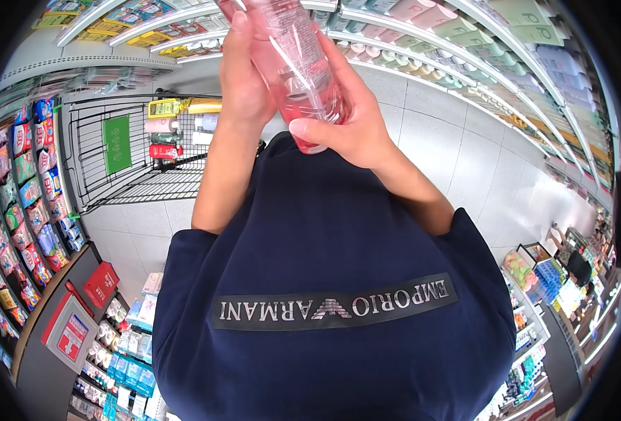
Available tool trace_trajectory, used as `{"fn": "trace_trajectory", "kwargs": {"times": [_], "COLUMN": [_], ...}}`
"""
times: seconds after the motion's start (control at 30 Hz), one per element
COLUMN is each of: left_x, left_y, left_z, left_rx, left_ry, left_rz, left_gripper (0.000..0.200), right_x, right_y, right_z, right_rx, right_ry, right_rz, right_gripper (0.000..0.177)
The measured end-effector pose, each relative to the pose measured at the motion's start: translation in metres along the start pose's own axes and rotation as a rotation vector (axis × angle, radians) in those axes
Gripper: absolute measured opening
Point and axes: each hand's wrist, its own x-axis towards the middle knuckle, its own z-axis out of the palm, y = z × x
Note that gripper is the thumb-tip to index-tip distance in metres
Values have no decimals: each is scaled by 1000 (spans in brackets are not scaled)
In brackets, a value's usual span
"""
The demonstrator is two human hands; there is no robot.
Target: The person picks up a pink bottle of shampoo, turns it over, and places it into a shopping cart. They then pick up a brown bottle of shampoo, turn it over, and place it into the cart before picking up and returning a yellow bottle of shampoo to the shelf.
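A clear pink bottle point(296, 59) with small printed text on its label is held up in front of the chest, slightly tilted, its top cut off by the frame edge. On its left side my left hand point(246, 84) is closed against it, thumb up and fingers partly hidden behind. My right hand point(356, 116) wraps round the lower right side, with the thumb across the bottle near its lower end. Below both hands is the dark blue shirt point(338, 245) that I wear.
A wire shopping cart point(89, 151) with several bottles and packs point(163, 126) stands to the left on the tiled floor point(458, 151). Shelves of bottles point(423, 35) curve across the top and right. Packaged goods point(33, 189) line the far left. A person point(576, 263) is at the far right.
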Motion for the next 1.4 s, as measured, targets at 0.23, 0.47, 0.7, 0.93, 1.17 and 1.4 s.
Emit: {"fn": "trace_trajectory", "kwargs": {"times": [0.23, 0.47, 0.7, 0.93, 1.17, 1.4], "left_x": [-3, -3, -4, 1, -2, -6], "left_y": [2, 2, -1, -4, -2, -2], "left_z": [7, 2, 0, -17, -11, -7], "left_rx": [-27, -2, -311, -147, -71, -7], "left_ry": [-62, -106, -276, -382, -332, -287], "left_rz": [-43, -40, -42, -5, -4, -2], "left_gripper": [67, 75, 90, 93, 91, 90], "right_x": [1, 1, 2, 2, 1, -1], "right_y": [14, 7, 8, 7, 8, 5], "right_z": [3, 9, 8, 2, 5, 24], "right_rx": [-12, 15, 198, 200, 291, 19], "right_ry": [126, 198, 202, 238, 292, 291], "right_rz": [-34, 76, 36, 110, 98, -70], "right_gripper": [83, 62, 37, 21, 23, 30]}}
